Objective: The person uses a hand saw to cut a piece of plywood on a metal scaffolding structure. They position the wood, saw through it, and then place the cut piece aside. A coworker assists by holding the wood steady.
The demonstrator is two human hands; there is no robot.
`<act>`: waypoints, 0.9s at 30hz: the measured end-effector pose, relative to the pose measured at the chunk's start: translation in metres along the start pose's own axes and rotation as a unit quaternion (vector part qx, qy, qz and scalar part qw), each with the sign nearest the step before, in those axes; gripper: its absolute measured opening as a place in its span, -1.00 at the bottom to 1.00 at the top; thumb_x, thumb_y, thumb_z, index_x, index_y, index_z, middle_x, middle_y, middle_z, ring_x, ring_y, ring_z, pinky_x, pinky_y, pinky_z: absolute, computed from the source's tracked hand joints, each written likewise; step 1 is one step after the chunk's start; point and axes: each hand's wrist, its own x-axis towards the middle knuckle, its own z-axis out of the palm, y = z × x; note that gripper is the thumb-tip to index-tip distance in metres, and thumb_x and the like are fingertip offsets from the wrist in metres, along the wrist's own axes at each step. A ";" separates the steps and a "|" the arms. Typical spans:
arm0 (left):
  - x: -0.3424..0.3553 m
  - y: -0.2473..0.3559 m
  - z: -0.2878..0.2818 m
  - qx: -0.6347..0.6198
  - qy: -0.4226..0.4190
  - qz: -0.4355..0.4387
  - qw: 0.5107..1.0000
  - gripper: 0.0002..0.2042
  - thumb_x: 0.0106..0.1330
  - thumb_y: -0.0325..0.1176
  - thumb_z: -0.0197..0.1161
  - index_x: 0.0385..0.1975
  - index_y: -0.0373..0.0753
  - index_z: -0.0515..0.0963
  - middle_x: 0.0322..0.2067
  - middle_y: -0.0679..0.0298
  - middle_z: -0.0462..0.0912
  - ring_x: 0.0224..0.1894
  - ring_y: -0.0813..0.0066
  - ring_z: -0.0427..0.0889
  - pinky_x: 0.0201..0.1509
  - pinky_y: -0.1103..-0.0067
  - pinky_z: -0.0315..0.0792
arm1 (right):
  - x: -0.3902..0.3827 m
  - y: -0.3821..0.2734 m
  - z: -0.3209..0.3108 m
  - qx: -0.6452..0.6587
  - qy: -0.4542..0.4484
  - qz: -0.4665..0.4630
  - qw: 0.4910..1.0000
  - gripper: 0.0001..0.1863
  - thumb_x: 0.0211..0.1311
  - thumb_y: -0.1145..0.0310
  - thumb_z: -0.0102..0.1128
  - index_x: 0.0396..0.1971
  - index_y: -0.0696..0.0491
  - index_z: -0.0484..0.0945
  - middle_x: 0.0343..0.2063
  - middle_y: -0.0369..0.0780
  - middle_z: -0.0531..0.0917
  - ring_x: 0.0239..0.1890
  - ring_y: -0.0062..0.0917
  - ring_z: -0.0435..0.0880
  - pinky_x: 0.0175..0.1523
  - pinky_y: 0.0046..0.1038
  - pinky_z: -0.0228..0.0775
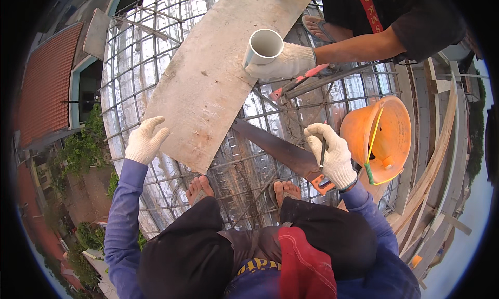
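Observation:
My left hand [145, 141], in a white knit glove, hovers by the left edge of a long worn board [202, 91], its thumb and fingers apart and nothing in them. In my gloved right hand [335, 160] a thin dark pencil [323, 152] is pinched, pointing down. Just beneath that hand is the orange handle of a handsaw [278, 149], whose toothed blade stretches toward the board. Across from me, a co-worker's gloved hand [291, 60] grips a short white pipe [265, 43] over the board, open end up.
An orange bucket [358, 122] lies tipped at the right, a yellow-green strap across its mouth. Steel rebar mesh [140, 75] covers shiny metal decking around my feet. A red-and-black tool [299, 82] rests near the co-worker. Timber planks [431, 158] run along the right edge.

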 end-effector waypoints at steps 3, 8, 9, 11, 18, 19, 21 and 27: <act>0.018 -0.034 0.012 0.038 0.063 0.001 0.997 -0.52 0.43 -0.03 0.38 0.21 -0.21 0.69 0.21 0.05 0.73 0.20 -0.01 0.74 0.36 0.24 0.55 | 0.051 -0.072 -0.005 -0.101 0.117 -0.170 0.973 -0.35 0.25 0.28 0.62 0.30 0.10 0.57 0.06 -0.04 0.80 0.11 -0.28 0.83 0.21 -0.31 0.63; 0.036 -0.123 0.028 -0.192 0.170 -0.130 0.958 -0.56 0.50 -0.07 0.30 0.21 -0.22 0.72 0.00 0.10 0.84 0.11 0.24 0.79 0.25 0.37 0.59 | 0.162 -0.143 0.018 -0.278 0.064 -0.154 0.946 0.12 0.07 0.08 0.77 0.58 -0.06 0.26 0.17 -0.01 0.75 0.18 -0.23 0.80 0.27 -0.21 0.64; 0.040 -0.150 0.039 -0.279 0.186 -0.133 0.933 -0.56 0.52 -0.07 0.29 0.21 -0.23 0.73 -0.05 0.13 0.86 0.06 0.32 0.80 0.19 0.41 0.60 | 0.180 -0.151 0.023 -0.350 0.065 -0.132 0.925 0.14 0.06 0.05 0.76 0.60 -0.11 0.24 0.15 -0.01 0.76 0.17 -0.18 0.80 0.25 -0.19 0.65; 0.039 -0.179 0.057 -0.452 0.169 -0.220 0.848 -0.57 0.57 -0.04 0.28 0.22 -0.21 0.73 0.01 0.21 0.84 -0.04 0.43 0.77 0.09 0.46 0.59 | 0.219 -0.141 0.036 -0.431 0.000 -0.122 0.894 0.10 0.03 0.03 0.77 0.55 -0.15 0.30 0.13 -0.03 0.77 0.14 -0.11 0.81 0.23 -0.15 0.66; 0.029 -0.191 0.083 -0.650 0.209 -0.245 0.688 -0.62 0.60 -0.06 0.30 0.17 -0.22 0.74 0.03 0.24 0.82 -0.11 0.49 0.75 0.01 0.48 0.62 | 0.195 -0.209 0.105 -0.327 -0.081 -0.257 0.906 -0.21 0.08 0.16 0.67 0.32 -0.01 0.52 0.04 -0.05 0.76 0.09 -0.17 0.80 0.18 -0.17 0.65; 0.031 -0.191 0.092 -0.655 0.234 -0.241 0.677 -0.63 0.61 -0.08 0.29 0.14 -0.24 0.75 -0.01 0.24 0.83 -0.13 0.49 0.75 0.00 0.49 0.62 | 0.187 -0.225 0.122 -0.323 -0.090 -0.263 0.905 -0.22 0.08 0.15 0.67 0.31 0.00 0.52 0.03 -0.06 0.77 0.09 -0.18 0.80 0.17 -0.18 0.66; 0.035 -0.196 0.111 -0.660 0.290 -0.230 0.653 -0.65 0.62 -0.12 0.29 0.08 -0.28 0.77 -0.07 0.23 0.85 -0.17 0.49 0.75 0.00 0.51 0.62 | 0.183 -0.256 0.162 -0.310 -0.108 -0.281 0.902 -0.22 0.08 0.15 0.68 0.29 0.00 0.53 0.01 -0.08 0.78 0.10 -0.19 0.81 0.17 -0.20 0.67; 0.034 -0.172 0.130 -0.578 0.387 -0.185 0.694 -0.58 0.68 -0.06 0.22 -0.01 -0.36 0.78 -0.15 0.20 0.86 -0.11 0.48 0.78 0.08 0.50 0.62 | 0.195 -0.284 0.257 -0.332 -0.119 -0.373 0.858 -0.21 0.04 0.11 0.73 0.28 -0.11 0.54 0.00 -0.15 0.79 0.04 -0.25 0.85 0.14 -0.21 0.72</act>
